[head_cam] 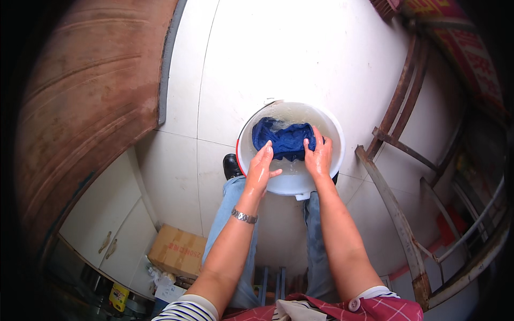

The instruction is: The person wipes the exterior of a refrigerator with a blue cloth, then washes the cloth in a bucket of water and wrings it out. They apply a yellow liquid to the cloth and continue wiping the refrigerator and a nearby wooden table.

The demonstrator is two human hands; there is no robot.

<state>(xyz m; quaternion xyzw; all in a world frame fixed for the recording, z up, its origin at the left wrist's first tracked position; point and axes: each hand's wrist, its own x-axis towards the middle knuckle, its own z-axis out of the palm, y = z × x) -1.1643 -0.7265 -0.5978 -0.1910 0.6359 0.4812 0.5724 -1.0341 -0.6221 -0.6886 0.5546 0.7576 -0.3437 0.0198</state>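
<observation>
A wet dark-blue cloth [287, 140] lies in a white plastic bucket [291, 185] of cloudy water, between the person's denim-clad legs. At the cloth's right end is my right hand [318, 154], its thumb and fingers closed on the fabric's edge. My left hand [261, 164] is over the bucket's near left side, wet, its fingers apart and the fingertips at the cloth's lower left edge; it does not grip it. A metal-band watch [244, 216] is on the left wrist. The bucket's wire handle with a red grip rests along its left rim.
A brown wooden panel [96, 80] with a grey edge stands at the left, above a white cabinet [116, 224]. A cardboard box [176, 248] sits beside the cabinet on the tiled floor [176, 172]. Rusty metal frames [395, 212] stand at the right. A black shoe [231, 165] is beside the bucket.
</observation>
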